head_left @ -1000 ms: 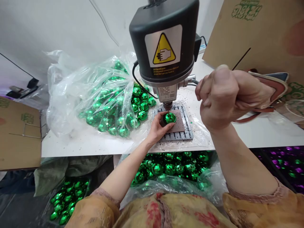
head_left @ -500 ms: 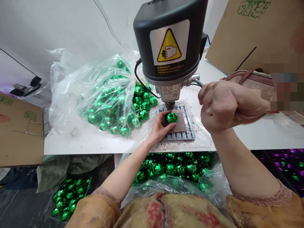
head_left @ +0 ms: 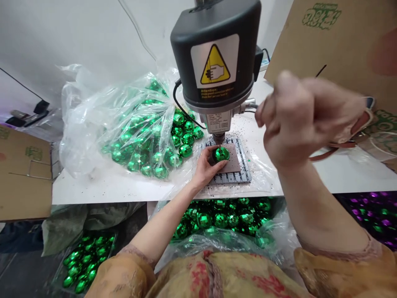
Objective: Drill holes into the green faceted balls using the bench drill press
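Now the left hand has its grip snug round one green ball under the drill, the right hand looks closed on its handle, and this ball seems not yet done, with other balls left of the drill.

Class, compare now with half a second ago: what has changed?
The right hand, blurred now, has moved upward, holding the lever beside the drill. Nothing was visibly grasped or released. The left hand still holds the green ball beneath the drill.
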### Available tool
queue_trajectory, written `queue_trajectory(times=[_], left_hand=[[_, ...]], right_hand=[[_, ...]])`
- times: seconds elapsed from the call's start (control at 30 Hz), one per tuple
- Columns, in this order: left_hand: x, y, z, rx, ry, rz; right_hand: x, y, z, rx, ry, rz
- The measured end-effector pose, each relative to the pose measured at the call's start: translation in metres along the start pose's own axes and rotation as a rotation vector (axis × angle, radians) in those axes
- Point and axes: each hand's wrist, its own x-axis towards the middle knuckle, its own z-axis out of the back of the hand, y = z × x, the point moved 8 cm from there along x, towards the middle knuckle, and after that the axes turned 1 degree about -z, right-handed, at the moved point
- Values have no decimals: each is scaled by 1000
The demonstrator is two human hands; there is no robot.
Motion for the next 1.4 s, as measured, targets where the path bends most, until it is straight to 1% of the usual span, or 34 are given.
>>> queue_trajectory(times=[0.03, 0.07, 0.1, 0.13, 0.17, 0.2, 0.23, 0.3, 0.33, 0.37, 0.43, 0.5, 0.53, 0.57, 0.6, 0.63, 0.67, 0.73, 0.77, 0.8, 0.83, 0.9, 0.93, 0.97, 1.0, 1.03, 1.07, 1.1, 1.17, 1.23, 1.27, 1.3, 1.37, 1.4], left_hand=[[-2, -4, 4, 29, -41, -10], [-6, -9, 9, 72, -89, -20], [-12, -15, 16, 124, -131, -30], [-20, -23, 24, 178, -153, -42], [-29, -32, 31, 230, -147, -57], [-41, -41, 37, 278, -108, -76], [-54, -49, 42, 322, -35, -99], [-89, -57, 48, 416, 177, -123], [-109, -56, 49, 491, 293, -113], [-131, -50, 52, 598, 394, -86], [-171, -30, 59, 854, 534, -19], [-200, -14, 65, 1042, 613, 11], [-209, -11, 66, 1091, 630, 5], [-211, -11, 66, 1113, 632, -18], [-209, -16, 66, 1112, 617, -60], [-200, -25, 66, 1095, 581, -118], [-186, -37, 66, 1068, 524, -185], [-145, -60, 72, 1004, 363, -316], [-120, -67, 76, 979, 269, -356], [-93, -70, 81, 972, 183, -364], [-66, -66, 85, 985, 117, -337], [-17, -47, 91, 1039, 26, -225], [2, -34, 93, 1065, 6, -152], [17, -22, 94, 1095, 11, -85], [27, -12, 94, 1121, 25, -35], [33, -6, 93, 1141, 40, -4], [34, -4, 92, 1151, 46, 3], [33, -8, 92, 1145, 33, -11], [24, -23, 93, 1053, -31, -75], [12, -39, 90, 846, -60, -127], [7, -43, 86, 711, -30, -131], [4, -43, 79, 567, 24, -118], [-1, -36, 60, 295, 153, -60], [-2, -30, 52, 183, 197, -28]], right_hand=[[9, 12, -4, 70, -8, 101], [17, 17, -9, 131, -5, 142], [24, 17, -12, 159, -5, 147], [30, 13, -16, 152, 7, 115], [34, 10, -19, 149, 26, 93], [36, 7, -19, 148, 34, 81], [36, 4, -19, 146, 46, 69], [34, 1, -18, 158, 57, 53], [33, 0, -17, 162, 54, 47], [32, 0, -17, 163, 49, 40], [31, 1, -17, 179, 36, 61], [29, 7, -17, 204, 21, 115], [29, 8, -17, 203, 18, 120], [28, 9, -17, 191, 15, 114], [27, 9, -16, 169, 11, 98], [26, 9, -15, 139, 13, 71], [25, 9, -15, 112, 18, 42], [24, 9, -14, 77, 32, 4], [23, 9, -13, 73, 30, -4], [23, 9, -13, 81, 24, -2], [24, 9, -12, 100, 12, 17], [25, 12, -12, 151, -10, 77], [25, 12, -12, 165, -17, 99], [26, 11, -12, 172, -29, 114], [26, 11, -12, 170, -38, 122], [26, 10, -13, 167, -42, 127], [27, 10, -13, 167, -42, 131], [27, 9, -13, 172, -38, 136], [27, 9, -14, 197, -22, 149], [28, 8, -15, 224, -14, 132], [28, 7, -14, 243, -20, 130], [28, 8, -14, 257, -21, 132], [28, 9, -14, 271, -22, 138], [27, 9, -13, 270, -15, 143]])
